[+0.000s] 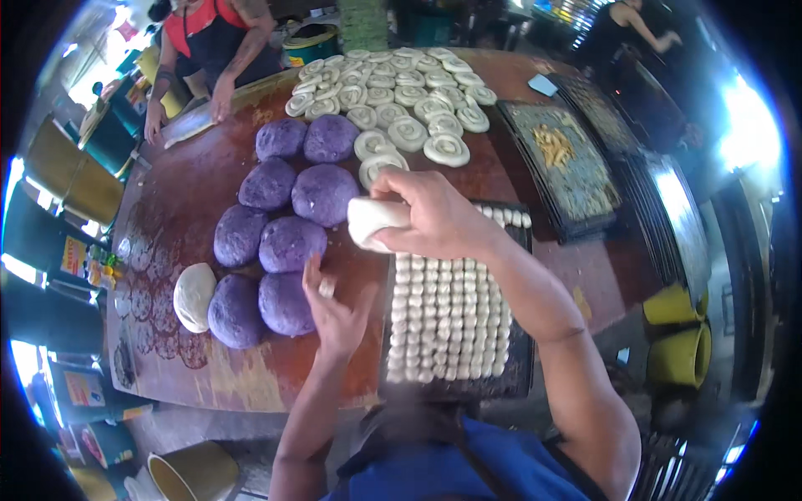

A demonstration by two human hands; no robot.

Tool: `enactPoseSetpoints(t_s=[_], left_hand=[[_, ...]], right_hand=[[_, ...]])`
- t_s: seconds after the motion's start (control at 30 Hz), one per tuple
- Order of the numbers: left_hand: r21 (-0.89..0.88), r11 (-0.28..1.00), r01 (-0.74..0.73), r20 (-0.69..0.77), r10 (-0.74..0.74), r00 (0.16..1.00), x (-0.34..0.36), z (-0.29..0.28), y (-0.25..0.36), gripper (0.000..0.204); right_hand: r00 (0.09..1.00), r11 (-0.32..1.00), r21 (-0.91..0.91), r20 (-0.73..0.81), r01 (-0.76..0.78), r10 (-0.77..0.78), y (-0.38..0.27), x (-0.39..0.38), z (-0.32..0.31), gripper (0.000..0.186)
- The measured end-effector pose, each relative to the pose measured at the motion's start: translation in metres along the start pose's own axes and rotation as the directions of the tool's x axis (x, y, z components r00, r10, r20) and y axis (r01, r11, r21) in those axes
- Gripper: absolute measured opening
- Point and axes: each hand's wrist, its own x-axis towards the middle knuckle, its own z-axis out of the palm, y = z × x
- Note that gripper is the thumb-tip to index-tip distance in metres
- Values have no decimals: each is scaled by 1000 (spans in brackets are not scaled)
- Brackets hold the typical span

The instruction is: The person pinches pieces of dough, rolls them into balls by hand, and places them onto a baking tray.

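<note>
1. Right hand (434, 219): fingers curled tight around a white dough log (373, 222), held above the table (192, 188) middle.
2. Left hand (334, 311): pinching a small dough piece (327, 287), beside the dark tray (521, 377) of small pieces.
3. Purple dough balls (291, 244) just left.

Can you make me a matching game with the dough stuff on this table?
Things:
1. big dough balls
2. spiral dough rounds
3. small dough pieces
4. white dough lump

Descriptions:
A. in rows on a dark tray
B. purple
C. gripped in the right hand
D. coiled, at the table's far end

Pairs: 1-B, 2-D, 3-A, 4-C
</note>
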Motion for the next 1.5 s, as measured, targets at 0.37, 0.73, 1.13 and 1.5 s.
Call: enactPoseSetpoints(t_s=[0.37, 0.73, 1.13, 1.5], left_hand=[[-546, 193, 815, 563, -636, 528, -75, -152, -60, 23], [-793, 480, 374, 34, -577, 816, -96, -85, 41, 15], [13, 992, -127, 464, 106, 880, -68, -61, 65, 48], [-267, 678, 685, 907, -65, 417, -80, -83, 9, 34]], right_hand=[[838, 880, -33, 292, -473, 461, -9, -127, 149, 44], [909, 814, 405, 178, -416, 376, -20, -185, 135, 23], [965, 948, 196, -28, -250, 260, -57, -185, 122, 19], [878, 898, 61, -193, -435, 439, -99, -165, 152, 33]])
